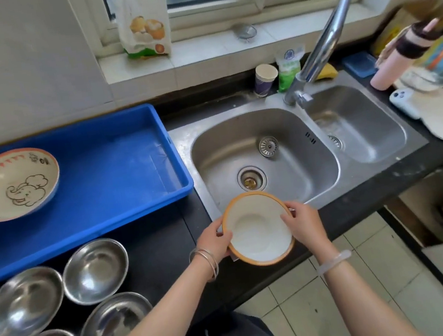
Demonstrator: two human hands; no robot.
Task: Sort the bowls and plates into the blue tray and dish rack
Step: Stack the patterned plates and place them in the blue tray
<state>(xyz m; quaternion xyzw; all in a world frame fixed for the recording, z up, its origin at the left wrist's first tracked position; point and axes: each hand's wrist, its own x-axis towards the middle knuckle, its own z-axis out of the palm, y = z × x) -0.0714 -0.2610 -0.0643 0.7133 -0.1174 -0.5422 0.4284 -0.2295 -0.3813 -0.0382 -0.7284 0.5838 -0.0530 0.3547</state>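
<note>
A white plate with an orange rim (257,228) is held over the front edge of the sink. My left hand (214,240) grips its left edge and my right hand (305,223) grips its right edge. The blue tray (118,164) lies on the counter to the left; a patterned bowl with an elephant drawing (11,184) rests in its left end. Several steel bowls (95,270) stand on the dark counter in front of the tray. No dish rack is in view.
A double steel sink (265,148) with a tall faucet (320,47) fills the middle. Behind it stand a cup (265,79) and a green detergent bag (287,70). Bottles, cloths and a phone crowd the right counter. A flour bag (143,20) sits on the window sill.
</note>
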